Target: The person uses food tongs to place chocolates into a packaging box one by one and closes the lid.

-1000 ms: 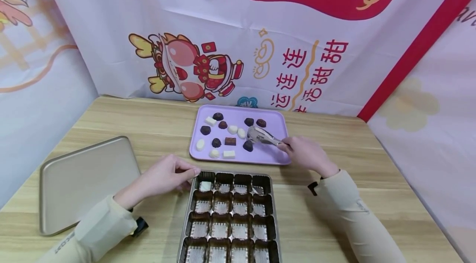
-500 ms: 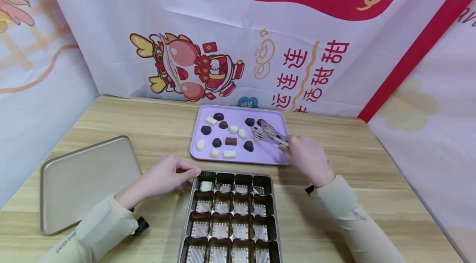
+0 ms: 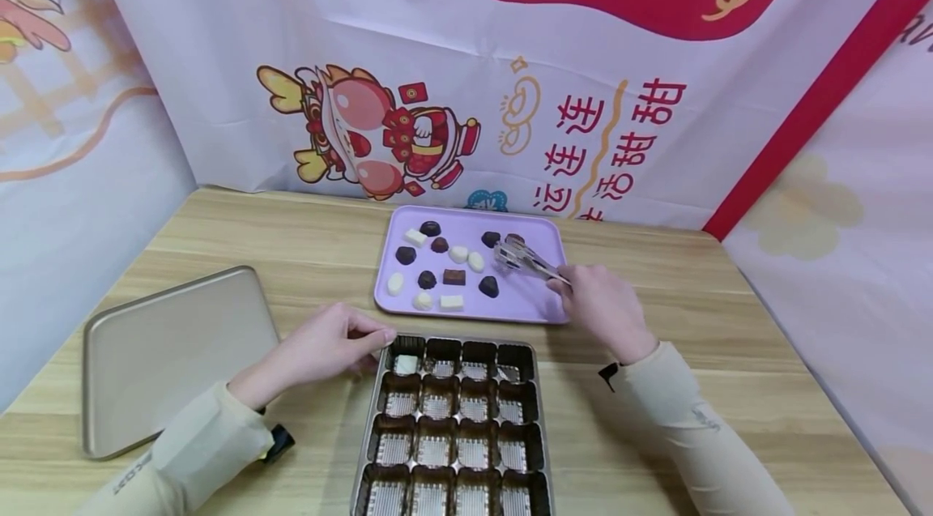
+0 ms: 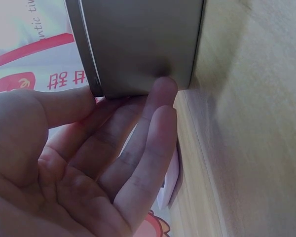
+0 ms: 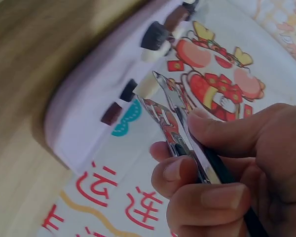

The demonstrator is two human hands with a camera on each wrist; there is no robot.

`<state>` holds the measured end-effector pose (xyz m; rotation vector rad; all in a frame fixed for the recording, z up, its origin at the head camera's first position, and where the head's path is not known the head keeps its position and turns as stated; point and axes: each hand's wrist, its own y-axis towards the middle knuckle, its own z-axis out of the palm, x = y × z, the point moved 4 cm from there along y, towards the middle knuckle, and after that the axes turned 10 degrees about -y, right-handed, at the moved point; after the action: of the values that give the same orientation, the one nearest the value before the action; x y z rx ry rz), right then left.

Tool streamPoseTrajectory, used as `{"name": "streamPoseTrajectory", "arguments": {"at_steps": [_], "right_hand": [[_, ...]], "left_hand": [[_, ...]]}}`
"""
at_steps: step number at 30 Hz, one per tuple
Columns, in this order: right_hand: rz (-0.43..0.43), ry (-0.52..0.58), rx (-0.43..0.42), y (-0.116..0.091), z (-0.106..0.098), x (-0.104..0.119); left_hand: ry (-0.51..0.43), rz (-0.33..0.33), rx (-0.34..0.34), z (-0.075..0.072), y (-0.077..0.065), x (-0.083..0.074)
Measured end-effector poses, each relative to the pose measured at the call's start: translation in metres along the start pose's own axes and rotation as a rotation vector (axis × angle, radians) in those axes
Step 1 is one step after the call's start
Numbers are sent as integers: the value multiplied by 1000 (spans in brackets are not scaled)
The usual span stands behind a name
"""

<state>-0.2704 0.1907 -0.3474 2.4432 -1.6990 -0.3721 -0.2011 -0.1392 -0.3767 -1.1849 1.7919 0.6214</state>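
Observation:
My right hand (image 3: 605, 309) grips a pair of metal tongs (image 3: 532, 261) over the right part of a lilac tray (image 3: 525, 309). In the right wrist view a pale chocolate piece (image 5: 147, 85) shows between the tong tips. Dark chocolates (image 3: 488, 286) and white chocolates (image 3: 452, 303) lie scattered on the tray. My left hand (image 3: 328, 342) holds the far left corner of a metal baking tin (image 4: 138, 44), thumb at the rim, fingertips against the outer wall. Inside it sits a brown divided insert (image 3: 453, 423), with a white chocolate (image 3: 406, 364) in its far left compartment.
A flat beige metal lid or tray (image 3: 178, 362) lies on the wooden table (image 3: 619, 459) at the left. Behind the lilac tray hangs a printed white and red cloth backdrop (image 3: 466, 38), close to the tray's far edge.
The tongs have turned and lifted slightly, their arms spreading, then drawing closer together. My right hand has shifted a little. The left hand and the tin stay in place.

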Motion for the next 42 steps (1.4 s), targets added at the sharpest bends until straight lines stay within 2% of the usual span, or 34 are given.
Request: {"name": "streamPoseTrajectory", "arguments": {"at_steps": [4,8,15,20,25,29,33,42], "right_hand": [[18,29,2,-2,-16,0],[-18,72,-38,-10,-39,3],[-135,116,-137,-28,-76,16],[-268,144,-147,-41,-90,33],[-393,112,-135,-52,-95,47],[-462,59,-97,-57,-94,54],[-493,48,-58,-58,-89,58],[-534,30,-50,-60,-82,67]], "left_hand": [[2,-7,2,0,0,0],[8,-3,1,0,-1,0],[-9,5,0,0,0,0],[2,12,-6,0,0,0],[5,12,-11,0,0,0],[5,12,-12,0,0,0],[3,14,-11,0,0,-1],[-12,6,-12,0,-1,0]]}}
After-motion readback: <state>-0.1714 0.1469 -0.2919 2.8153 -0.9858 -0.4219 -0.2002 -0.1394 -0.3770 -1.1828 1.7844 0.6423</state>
